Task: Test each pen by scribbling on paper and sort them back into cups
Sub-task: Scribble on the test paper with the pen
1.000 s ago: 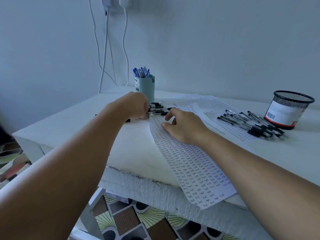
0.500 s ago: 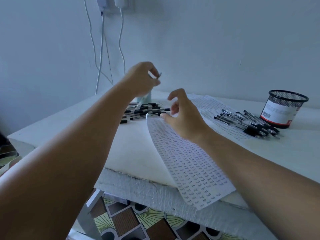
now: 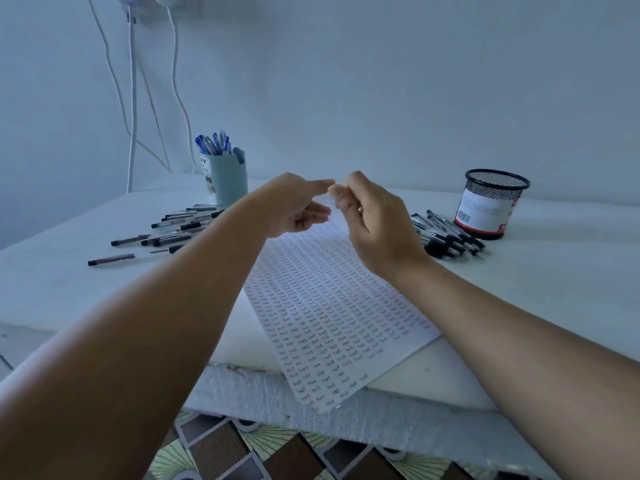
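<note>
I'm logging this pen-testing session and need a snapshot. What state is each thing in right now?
left hand: raised over the paper, fingertips meeting the right hand's
right hand: raised, fingers curled; what they hold cannot be told
paper: flat, covered in scribbles, corner overhanging the table edge
blue cup: upright, holding blue pens
mesh cup: upright, contents hidden
left pen pile: lying loose
right pen pile: lying bunched beside the mesh cup

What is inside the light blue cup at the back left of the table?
The light blue cup holds a bunch of blue pens; only their upper ends show above the rim. Their lower parts, and anything else in the cup, are hidden by its wall.
</note>
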`<state>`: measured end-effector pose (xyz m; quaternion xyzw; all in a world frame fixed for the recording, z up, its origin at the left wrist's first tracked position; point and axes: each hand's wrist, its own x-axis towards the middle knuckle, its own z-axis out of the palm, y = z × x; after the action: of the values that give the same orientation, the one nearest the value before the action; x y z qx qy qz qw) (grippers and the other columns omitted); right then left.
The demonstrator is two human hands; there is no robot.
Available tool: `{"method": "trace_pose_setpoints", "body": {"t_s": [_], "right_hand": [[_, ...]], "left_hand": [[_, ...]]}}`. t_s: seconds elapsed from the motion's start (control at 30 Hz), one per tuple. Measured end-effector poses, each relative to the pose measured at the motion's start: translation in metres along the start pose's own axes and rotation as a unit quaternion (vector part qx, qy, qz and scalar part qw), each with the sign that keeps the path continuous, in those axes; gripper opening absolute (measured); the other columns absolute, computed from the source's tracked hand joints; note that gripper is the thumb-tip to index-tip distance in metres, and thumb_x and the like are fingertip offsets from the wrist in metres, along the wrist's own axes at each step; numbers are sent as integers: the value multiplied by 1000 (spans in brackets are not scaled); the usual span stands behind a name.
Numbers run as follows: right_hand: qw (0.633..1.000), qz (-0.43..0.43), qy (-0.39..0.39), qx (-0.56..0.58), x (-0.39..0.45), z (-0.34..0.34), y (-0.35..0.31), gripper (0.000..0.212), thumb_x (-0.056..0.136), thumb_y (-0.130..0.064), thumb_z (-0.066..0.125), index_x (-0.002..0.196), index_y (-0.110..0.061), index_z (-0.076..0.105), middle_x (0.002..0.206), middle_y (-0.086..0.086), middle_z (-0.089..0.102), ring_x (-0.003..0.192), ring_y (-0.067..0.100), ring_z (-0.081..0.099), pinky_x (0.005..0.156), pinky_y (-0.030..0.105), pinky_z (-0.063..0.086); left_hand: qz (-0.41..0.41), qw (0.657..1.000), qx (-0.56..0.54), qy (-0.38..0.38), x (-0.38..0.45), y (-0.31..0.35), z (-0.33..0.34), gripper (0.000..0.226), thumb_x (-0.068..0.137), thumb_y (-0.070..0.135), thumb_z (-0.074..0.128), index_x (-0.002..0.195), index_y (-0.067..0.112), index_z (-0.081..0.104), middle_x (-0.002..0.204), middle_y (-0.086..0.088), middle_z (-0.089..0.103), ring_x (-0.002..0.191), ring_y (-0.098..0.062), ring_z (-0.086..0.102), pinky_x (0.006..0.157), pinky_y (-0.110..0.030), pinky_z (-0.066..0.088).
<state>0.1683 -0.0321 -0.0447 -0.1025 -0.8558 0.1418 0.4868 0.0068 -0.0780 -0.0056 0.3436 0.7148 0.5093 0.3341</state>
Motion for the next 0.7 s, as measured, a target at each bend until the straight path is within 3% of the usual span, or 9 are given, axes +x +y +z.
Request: {"method": "trace_pose_setpoints", "body": {"t_s": [0.07,0.13,0.23,0.37,0.4,0.47,0.57,0.7], "right_hand": [[999,34,-9,30,0,-8,-2,27,106,-46,45,97,-21,43,76,-17,47,71,-2,49,66,21,40],[996,49,-25,72,0,-14,-2,27,104,-41,41,105,-15,42,78,-11,46,67,-1,48,65,15,37],[986,100,-4,135,-2,-17,-2,19,105,-20,35,115,-9,46,67,-6,41,57,4,42,57,19,34],[946,207,90,233,5,-16,3,29,112,-26,35,115,-15,61,72,-16,47,66,5,47,71,29,49],[921,238,109,290,8,-16,5,29,112,-27,35,111,-17,62,71,-16,46,65,6,45,73,30,49],[834,310,130,438,14,-17,9,30,112,-28,35,107,-16,62,65,-9,38,59,10,38,68,30,46],[708,380,131,580,16,-20,12,35,109,-30,33,111,-9,61,64,-3,32,56,13,32,62,29,40],[644,407,124,636,10,-20,17,44,97,-21,29,123,-2,59,68,0,32,59,15,32,60,29,40]], "left_hand": [[10,996,87,26,3,-2,6,29,99,30,63,113,5,68,81,-5,71,64,-13,63,60,-23,47],[26,987,159,13,4,-4,11,26,100,28,61,111,5,66,86,-5,72,61,-12,62,63,-26,48],[39,974,220,-41,1,-8,17,20,99,23,65,109,6,65,92,-9,73,60,-15,63,60,-25,48],[63,967,245,-46,1,-9,20,15,97,17,68,109,9,68,93,-8,73,73,-17,64,66,-26,50],[76,964,253,-38,1,-8,21,13,97,16,66,109,11,69,94,-6,72,74,-15,63,69,-25,50],[105,962,253,-25,1,-2,21,13,97,15,63,108,14,71,95,0,69,78,-11,59,70,-24,47],[102,974,179,-97,-5,8,24,13,99,24,62,97,21,74,98,3,70,85,-13,57,76,-26,45],[51,963,152,-216,-10,6,28,22,101,25,50,99,15,69,96,-1,72,83,-14,56,78,-29,44]]}}
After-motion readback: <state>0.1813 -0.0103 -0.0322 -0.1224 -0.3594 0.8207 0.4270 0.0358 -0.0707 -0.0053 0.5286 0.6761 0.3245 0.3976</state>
